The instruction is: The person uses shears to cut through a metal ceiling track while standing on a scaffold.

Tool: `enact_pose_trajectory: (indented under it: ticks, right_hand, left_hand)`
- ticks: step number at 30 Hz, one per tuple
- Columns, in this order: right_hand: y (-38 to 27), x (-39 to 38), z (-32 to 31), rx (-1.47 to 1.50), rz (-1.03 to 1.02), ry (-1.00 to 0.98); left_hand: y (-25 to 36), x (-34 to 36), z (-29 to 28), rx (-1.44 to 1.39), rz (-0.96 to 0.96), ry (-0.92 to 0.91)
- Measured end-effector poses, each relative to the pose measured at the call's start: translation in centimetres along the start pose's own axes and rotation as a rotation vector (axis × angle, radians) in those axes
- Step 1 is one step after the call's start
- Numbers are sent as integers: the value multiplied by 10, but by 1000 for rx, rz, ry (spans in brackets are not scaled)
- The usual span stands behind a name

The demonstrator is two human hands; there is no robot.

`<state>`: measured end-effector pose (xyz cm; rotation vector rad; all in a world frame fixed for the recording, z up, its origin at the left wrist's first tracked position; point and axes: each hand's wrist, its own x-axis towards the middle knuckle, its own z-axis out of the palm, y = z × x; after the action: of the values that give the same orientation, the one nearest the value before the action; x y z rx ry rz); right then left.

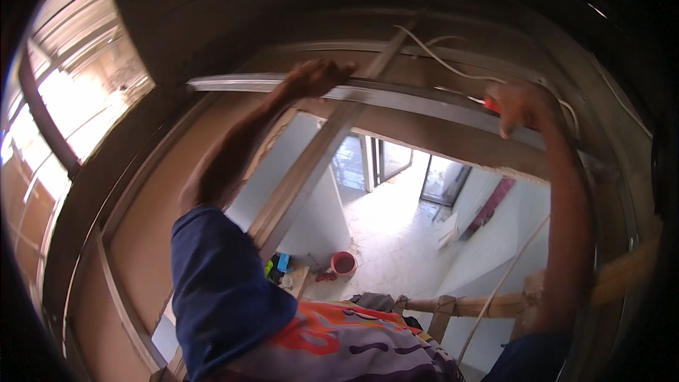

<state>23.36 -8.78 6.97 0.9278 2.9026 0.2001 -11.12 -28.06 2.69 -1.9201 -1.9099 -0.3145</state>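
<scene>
A long silvery metal channel [417, 102] runs across in front of me, from the left toward the lower right, over a wooden beam [311, 159]. My left hand [315, 79] is closed around the channel just left of where it crosses the beam. Farther right, my right hand [523, 107] is closed on a small red-orange object [491, 104] beside the channel. A thin pale piece shows in line with it; most of the object is hidden by my fingers, so its kind is unclear. A white cable [453, 69] loops behind the channel near my right hand.
Below, through a rectangular opening, lies a pale tiled floor [392, 230] with a red bucket [344, 264] and a doorway [389, 159]. Brown board panels [152, 219] with metal framing are on the left. Wooden poles [488, 305] and a hanging cord [501, 286] are at lower right.
</scene>
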Motion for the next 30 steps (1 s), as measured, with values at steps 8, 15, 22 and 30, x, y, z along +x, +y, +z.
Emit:
enact_pose_trajectory:
  ticks: [8, 15, 22, 30]
  right_hand:
    - [-6, -20, -11, -24, 54, 25]
    - [-15, -18, -18, -34, 73, -91]
    - [6, -15, -11, -28, 44, -148]
    - [-8, -7, -16, -64, 163, -221]
  left_hand:
    - [35, 19, -8, -157, -400, -143]
    - [28, 19, -9, -107, -399, -175]
    - [38, 32, -11, -173, -366, -213]
    - [30, 25, -22, -115, -328, -232]
